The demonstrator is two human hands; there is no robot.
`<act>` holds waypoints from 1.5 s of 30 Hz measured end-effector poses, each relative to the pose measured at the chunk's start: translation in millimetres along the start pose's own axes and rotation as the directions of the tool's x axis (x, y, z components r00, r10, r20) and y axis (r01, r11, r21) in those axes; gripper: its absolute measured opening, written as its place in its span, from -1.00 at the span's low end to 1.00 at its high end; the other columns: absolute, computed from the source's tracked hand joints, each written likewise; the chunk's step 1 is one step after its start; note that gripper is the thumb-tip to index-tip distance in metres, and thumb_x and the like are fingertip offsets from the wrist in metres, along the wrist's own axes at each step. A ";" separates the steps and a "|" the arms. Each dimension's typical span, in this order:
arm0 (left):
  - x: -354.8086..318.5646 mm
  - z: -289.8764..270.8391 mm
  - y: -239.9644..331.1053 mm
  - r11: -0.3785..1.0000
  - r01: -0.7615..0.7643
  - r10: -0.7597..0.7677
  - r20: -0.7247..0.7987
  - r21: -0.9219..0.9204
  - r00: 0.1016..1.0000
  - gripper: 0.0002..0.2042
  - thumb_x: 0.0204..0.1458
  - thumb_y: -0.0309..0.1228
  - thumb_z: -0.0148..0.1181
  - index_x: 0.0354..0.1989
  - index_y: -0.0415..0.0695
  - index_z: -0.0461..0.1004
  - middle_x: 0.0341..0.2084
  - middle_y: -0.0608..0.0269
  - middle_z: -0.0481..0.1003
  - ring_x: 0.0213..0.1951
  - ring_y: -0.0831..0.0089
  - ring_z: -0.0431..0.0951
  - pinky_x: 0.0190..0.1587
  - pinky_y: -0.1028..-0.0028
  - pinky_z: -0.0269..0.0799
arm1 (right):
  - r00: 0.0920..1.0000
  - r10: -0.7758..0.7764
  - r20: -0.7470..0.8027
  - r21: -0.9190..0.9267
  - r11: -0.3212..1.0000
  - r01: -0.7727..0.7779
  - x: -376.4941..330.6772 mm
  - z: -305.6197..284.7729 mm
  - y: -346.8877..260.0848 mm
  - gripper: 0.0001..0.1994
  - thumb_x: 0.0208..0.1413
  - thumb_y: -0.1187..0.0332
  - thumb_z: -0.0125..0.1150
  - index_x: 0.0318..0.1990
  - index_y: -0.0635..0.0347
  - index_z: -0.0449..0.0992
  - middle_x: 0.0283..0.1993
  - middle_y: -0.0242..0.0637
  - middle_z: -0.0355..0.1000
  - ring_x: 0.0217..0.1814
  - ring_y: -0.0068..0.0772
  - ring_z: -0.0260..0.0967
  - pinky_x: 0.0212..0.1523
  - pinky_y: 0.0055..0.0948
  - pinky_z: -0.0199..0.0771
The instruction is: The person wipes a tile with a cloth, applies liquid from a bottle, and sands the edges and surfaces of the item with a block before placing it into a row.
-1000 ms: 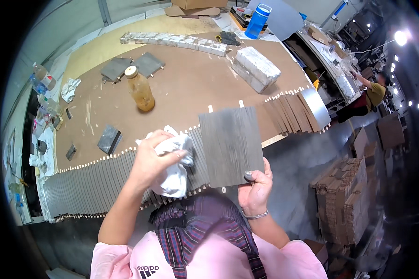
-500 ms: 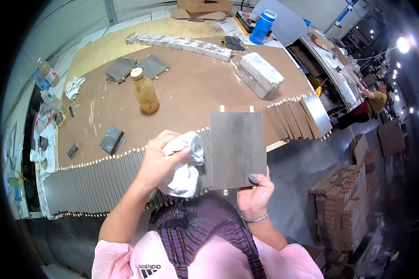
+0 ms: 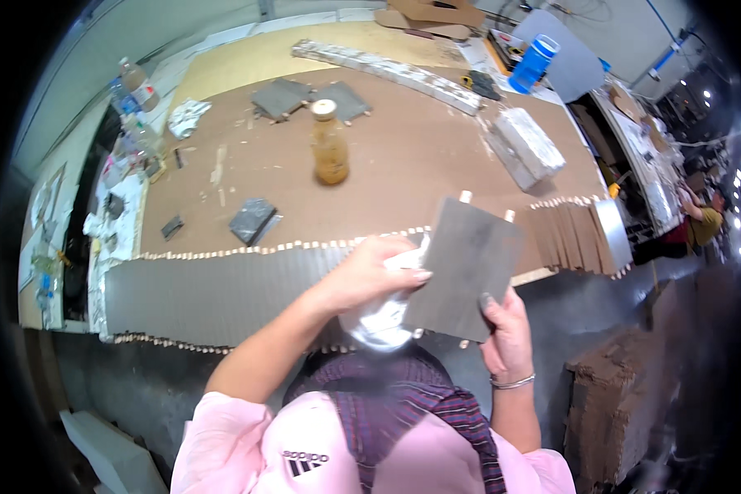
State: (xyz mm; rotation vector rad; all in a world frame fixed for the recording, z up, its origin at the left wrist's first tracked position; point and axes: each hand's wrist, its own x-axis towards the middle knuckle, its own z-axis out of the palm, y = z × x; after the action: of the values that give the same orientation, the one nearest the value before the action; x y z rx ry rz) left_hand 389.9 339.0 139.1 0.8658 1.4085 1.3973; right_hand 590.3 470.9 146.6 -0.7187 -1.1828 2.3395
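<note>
My right hand grips the lower right edge of a grey wood-grain panel, its thumb on the face. Pale dowel pegs stick out of the panel's two ends, and it is held tilted above the table's near edge. In my left hand is a bunched white cloth, blurred, at the panel's left edge; part of it is hidden behind the hand and panel. Beneath my left arm runs a long row of grey panels, packed closely with peg ends showing along both sides.
Brown panels lean in a row at the table's right end. On the brown-covered table stand a jar of amber liquid, a grey block and a whitish block. Stacked cardboard is at right; another person stands beyond.
The panel has gone from upright to tilted, its top leaning right. The cloth in my left hand has moved right against the panel's left side. My view has shifted, so the table sits further right.
</note>
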 end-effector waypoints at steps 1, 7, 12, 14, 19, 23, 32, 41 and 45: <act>2.0 0.8 -3.4 0.987 -0.113 0.120 -0.050 0.115 0.992 -0.77 -0.05 -0.36 0.35 -0.35 -0.30 0.55 -0.33 0.19 0.48 -0.30 0.45 0.50 -0.24 0.49 0.40 | 1.000 0.009 -0.001 0.041 0.999 -0.009 1.9 -3.6 1.1 -0.51 0.15 0.50 0.13 0.23 0.38 0.20 0.16 -0.11 0.35 0.19 -0.25 0.35 0.20 -0.26 0.39; -8.1 -31.5 -19.2 0.924 -0.065 0.256 -0.482 0.377 0.838 -0.77 -0.05 -0.33 0.31 -0.30 -0.24 0.54 -0.38 0.05 0.53 -0.33 0.25 0.57 -0.24 0.35 0.46 | 0.992 0.023 -0.123 0.152 0.988 -0.004 1.5 -12.3 7.2 -0.50 0.10 0.61 0.06 0.24 0.23 0.25 0.18 -0.16 0.34 0.22 -0.16 0.31 0.25 -0.09 0.34; 2.5 -85.6 -9.6 0.883 -0.310 0.465 -0.560 0.353 0.686 -0.66 0.00 -0.33 0.30 -0.13 -0.32 0.51 -0.22 0.03 0.54 -0.14 0.26 0.54 -0.05 0.37 0.42 | 0.986 0.032 -0.163 0.171 0.985 -0.003 0.2 -1.7 7.5 -0.45 -0.01 0.69 0.07 0.22 0.27 0.25 0.17 -0.15 0.33 0.21 -0.17 0.30 0.27 -0.17 0.28; -5.8 -109.5 -7.9 0.865 -0.154 0.390 -0.447 0.478 0.805 -0.58 -0.02 -0.29 0.32 -0.04 -0.30 0.50 -0.07 -0.03 0.52 -0.04 0.23 0.53 0.02 0.37 0.41 | 0.987 0.032 -0.157 0.157 0.988 -0.007 -1.9 2.3 11.9 -0.44 -0.04 0.70 0.06 0.21 0.30 0.25 0.17 -0.15 0.33 0.22 -0.17 0.28 0.29 -0.19 0.24; -72.6 -251.1 -32.1 0.655 0.392 0.248 -0.673 0.647 0.697 -0.79 -0.05 -0.36 0.27 -0.28 -0.22 0.61 -0.38 0.05 0.61 -0.33 0.26 0.63 -0.22 0.33 0.52 | 0.983 0.021 -0.180 0.102 0.995 -0.002 -9.1 3.8 13.5 -0.39 -0.12 0.70 0.00 0.22 0.30 0.23 0.18 -0.13 0.32 0.22 -0.14 0.28 0.28 -0.14 0.26; -150.5 -371.8 -71.4 0.156 0.816 0.028 -0.828 0.557 0.560 -0.73 -0.15 -0.31 0.35 -0.29 -0.18 0.59 -0.28 -0.07 0.58 -0.19 0.05 0.59 -0.12 0.22 0.51 | 0.980 0.015 -0.198 0.059 0.998 -0.004 -8.6 7.0 17.4 -0.40 -0.16 0.67 -0.06 0.19 0.33 0.28 0.14 -0.12 0.36 0.17 -0.14 0.33 0.26 -0.17 0.30; -164.4 -406.7 -107.7 -0.177 0.771 -0.097 -0.790 0.612 0.605 -0.71 -0.25 -0.38 0.35 -0.27 -0.11 0.56 -0.21 -0.02 0.56 -0.11 0.04 0.55 -0.09 0.13 0.48 | 0.964 0.017 -0.266 -0.020 1.000 -0.023 3.4 36.0 22.8 -0.45 -0.20 0.66 -0.07 0.10 0.39 0.36 0.02 -0.12 0.44 0.04 -0.21 0.42 0.13 -0.33 0.40; -102.5 -227.5 -11.5 0.980 -0.013 0.117 -0.523 0.199 0.844 -0.68 -0.01 -0.48 0.15 -0.05 -0.19 0.35 -0.34 0.27 0.43 -0.36 0.53 0.48 -0.40 0.54 0.44 | 0.980 0.055 -0.191 0.018 0.998 -0.053 12.0 43.6 22.7 -0.55 -0.16 0.65 -0.09 -0.01 0.38 0.40 -0.11 -0.22 0.47 -0.14 -0.40 0.45 -0.03 -0.45 0.44; -71.3 -111.2 4.5 0.984 -0.046 0.004 -0.236 -0.172 0.972 -0.51 -0.16 -0.26 0.33 -0.05 -0.18 0.36 -0.49 0.28 0.44 -0.56 0.51 0.47 -0.57 0.50 0.47 | 0.986 0.070 -0.152 -0.060 0.995 -0.080 16.2 40.0 17.7 -0.50 -0.16 0.67 -0.10 0.06 0.41 0.37 -0.07 -0.19 0.47 -0.10 -0.40 0.45 0.01 -0.44 0.45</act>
State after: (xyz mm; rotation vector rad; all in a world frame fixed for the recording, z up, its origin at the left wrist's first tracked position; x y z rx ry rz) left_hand 306.7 236.4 143.3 0.6209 1.4261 1.6600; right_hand 550.8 446.2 148.1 -0.9602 -1.1901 2.2703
